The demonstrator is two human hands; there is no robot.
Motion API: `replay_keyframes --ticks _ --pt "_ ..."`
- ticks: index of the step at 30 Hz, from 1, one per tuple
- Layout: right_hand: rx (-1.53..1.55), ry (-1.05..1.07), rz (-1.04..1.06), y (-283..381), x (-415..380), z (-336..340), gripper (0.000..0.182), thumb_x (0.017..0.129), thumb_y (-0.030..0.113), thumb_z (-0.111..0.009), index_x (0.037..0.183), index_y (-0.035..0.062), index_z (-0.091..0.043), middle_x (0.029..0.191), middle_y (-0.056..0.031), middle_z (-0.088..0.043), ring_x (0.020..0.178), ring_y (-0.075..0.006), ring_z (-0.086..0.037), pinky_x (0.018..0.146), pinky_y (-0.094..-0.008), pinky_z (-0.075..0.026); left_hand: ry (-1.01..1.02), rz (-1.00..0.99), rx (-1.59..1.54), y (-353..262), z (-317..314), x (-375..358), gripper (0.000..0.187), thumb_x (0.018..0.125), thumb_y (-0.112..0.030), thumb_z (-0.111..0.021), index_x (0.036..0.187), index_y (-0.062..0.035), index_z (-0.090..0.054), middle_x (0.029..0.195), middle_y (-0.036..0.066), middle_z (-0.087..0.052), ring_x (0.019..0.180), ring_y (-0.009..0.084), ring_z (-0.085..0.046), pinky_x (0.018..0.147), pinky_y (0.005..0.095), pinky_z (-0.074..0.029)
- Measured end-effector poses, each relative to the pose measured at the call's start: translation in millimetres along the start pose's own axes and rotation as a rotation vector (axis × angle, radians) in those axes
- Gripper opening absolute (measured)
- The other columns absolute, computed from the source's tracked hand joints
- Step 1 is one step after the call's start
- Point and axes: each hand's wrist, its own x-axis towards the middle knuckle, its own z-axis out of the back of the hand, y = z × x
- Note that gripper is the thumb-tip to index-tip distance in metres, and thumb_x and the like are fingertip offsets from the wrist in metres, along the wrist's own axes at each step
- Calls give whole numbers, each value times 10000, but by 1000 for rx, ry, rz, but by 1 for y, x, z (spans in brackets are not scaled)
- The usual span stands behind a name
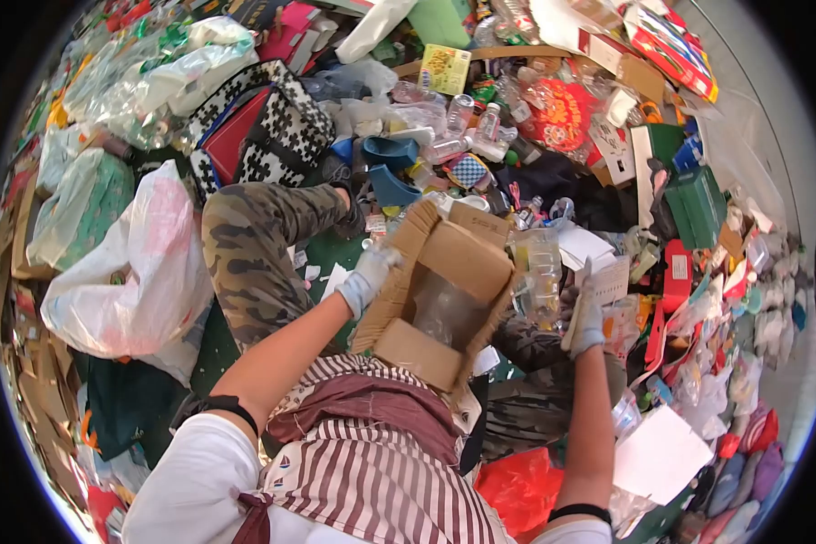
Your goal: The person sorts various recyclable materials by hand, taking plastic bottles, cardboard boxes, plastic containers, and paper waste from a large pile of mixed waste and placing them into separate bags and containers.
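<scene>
An open cardboard box (430, 354) rests in my lap, tilted toward me with its flaps spread. Crumpled clear plastic (446, 308) shows inside it. My left hand (370, 277), in a pale glove, is closed at the box's left flap. To the right of the box, my gloved right hand (586, 319) is raised with its fingers stretched upward, apart from the box. Just beyond that hand is a pale card (610, 282) with print on it, and a clear plastic tray (540, 276) lies between the hand and the box.
Mixed waste surrounds my legs. A full white plastic bag (131, 272) stands at left, near a black-and-white patterned bag (285, 127). Ahead are clear bottles (460, 113) and blue plastic pieces (391, 154). At right lie a green box (695, 207) and a white sheet (663, 453).
</scene>
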Motion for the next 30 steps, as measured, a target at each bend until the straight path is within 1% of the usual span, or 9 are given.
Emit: replay_keyframes --ticks 3,5,8,13,15,19,24,28,30 --pt "412 259 -450 -21 -32 -44 288 853 418 -532 919 138 -543 773 1 -559 474 -147 -445 384 -298 -340 -122 524 -904 -1 -6 -2 220 778 -190 -551 915 -19 -552 979 94 -593 935 201 -542 864 314 -396" --pt "356 418 -339 -72 -30 -95 313 845 436 -539 942 139 -519 776 14 -546 492 -121 -431 403 -263 -338 -139 734 -1390 -10 -22 -6 327 778 -246 -579 1005 -12 -553 1047 119 -583 992 218 -532 904 322 -376" --pt "170 503 -154 -117 -63 -151 402 820 382 -611 1104 111 -525 720 47 -535 562 -59 -453 494 -192 -366 -306 630 -906 -34 -21 -23 739 791 -328 -614 1362 -29 -252 1321 139 -393 1227 226 -357 984 313 -289" --pt "-17 664 21 -140 -107 -173 457 789 369 -662 1132 105 -514 753 37 -544 527 -38 -442 425 -204 -329 -428 925 -776 -18 7 -27 883 737 -425 -662 1392 -76 -185 1378 182 -313 1256 288 -326 1004 347 -284" --pt "-69 548 -194 -119 -102 -160 463 783 397 -657 1105 97 -513 779 9 -562 478 -74 -462 358 -222 -316 -310 988 -217 -27 2 -19 907 688 -453 -687 1390 -132 -210 1385 223 -277 1279 343 -281 1018 361 -284" --pt "118 368 -265 -94 -105 -154 431 792 386 -644 1058 83 -493 807 -2 -548 442 -99 -461 308 -232 -284 -155 157 1002 9 -54 3 630 803 -259 -514 1376 -203 -257 1419 177 -225 1324 322 -203 1041 534 -170" --pt "110 312 196 -94 -138 -148 680 718 239 -738 1231 -11 -369 1126 -113 -449 956 -159 -472 812 -264 -421 349 82 970 -45 -21 35 661 807 -234 -480 1363 3 -212 1452 186 -142 1352 336 -111 1045 577 -99" --pt "-65 382 386 -78 -178 -143 812 647 264 -776 1277 -1 -337 1208 -165 -398 1043 -234 -474 856 -313 -428 256 41 994 16 -72 80 750 754 -261 -571 1365 -8 -217 1290 247 -405 1223 393 -364 955 545 -283" --pt "-756 232 705 -49 -187 -144 892 581 254 -790 1302 13 -323 1289 -194 -328 1134 -315 -431 921 -365 -398 243 106 886 12 -62 95 736 752 -257 -576 1356 -9 -235 1217 215 -473 1162 373 -430 897 494 -347"
